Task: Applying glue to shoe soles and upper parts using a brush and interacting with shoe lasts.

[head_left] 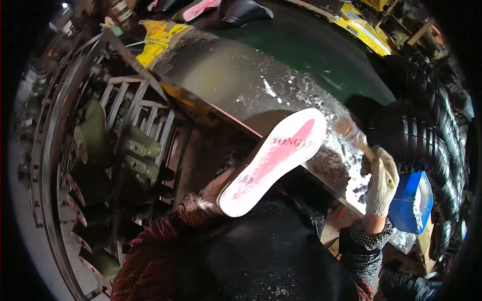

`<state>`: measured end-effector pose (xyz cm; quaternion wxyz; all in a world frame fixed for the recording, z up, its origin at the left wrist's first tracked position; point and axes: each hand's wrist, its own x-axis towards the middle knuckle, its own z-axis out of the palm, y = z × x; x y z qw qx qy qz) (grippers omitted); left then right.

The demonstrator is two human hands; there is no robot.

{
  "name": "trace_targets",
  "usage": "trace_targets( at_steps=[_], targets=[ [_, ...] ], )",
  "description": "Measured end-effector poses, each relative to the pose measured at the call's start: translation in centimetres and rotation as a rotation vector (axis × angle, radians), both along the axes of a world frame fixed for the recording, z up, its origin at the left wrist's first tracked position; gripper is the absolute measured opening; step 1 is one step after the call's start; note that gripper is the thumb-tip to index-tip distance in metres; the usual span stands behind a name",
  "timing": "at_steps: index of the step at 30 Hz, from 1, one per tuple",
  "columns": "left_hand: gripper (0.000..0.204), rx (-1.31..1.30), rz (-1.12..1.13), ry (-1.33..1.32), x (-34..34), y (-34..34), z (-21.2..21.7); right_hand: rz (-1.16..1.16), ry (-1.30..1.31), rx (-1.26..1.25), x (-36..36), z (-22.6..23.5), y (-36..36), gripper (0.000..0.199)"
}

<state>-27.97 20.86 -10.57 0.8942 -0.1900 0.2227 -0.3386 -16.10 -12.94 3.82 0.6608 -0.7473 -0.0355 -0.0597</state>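
White-edged, foot-shaped sole (pixel 273 160) shows blotchy pink centre, dark print; left grip (pixel 216 186) half-hidden, cannot tell closure; right grip (pixel 383 175) wraps tan-handled brush (pixel 355 134).

A worn grey bench (pixel 211 70) has white smears (pixel 355 186) thickest toward its near right corner and yellow tape (pixel 152 46) over its left end; along its far edge runs a green surface (pixel 301 60), a black boot (pixel 243 12) lying on it.
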Motion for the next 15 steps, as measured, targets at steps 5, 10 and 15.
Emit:
trace_targets(
  at_steps=[5, 10, 15],
  targets=[
    [0.050, 0.177, 0.077, -0.071, -0.9, 0.8, -1.3, 0.432, -0.663, -0.875, -0.8, 2.2, 2.8, 0.039],
    [0.054, 0.583, 0.191, 0.003, 3.0, 1.7, 2.0, 0.556, -0.613, -0.588, -3.6, 4.1, 3.1, 0.040],
    [0.053, 0.889, 0.221, -0.307, 8.8, 3.7, 11.1, 0.196, -0.553, -0.544, -4.4, 3.7, -1.3, 0.043]
  ],
)
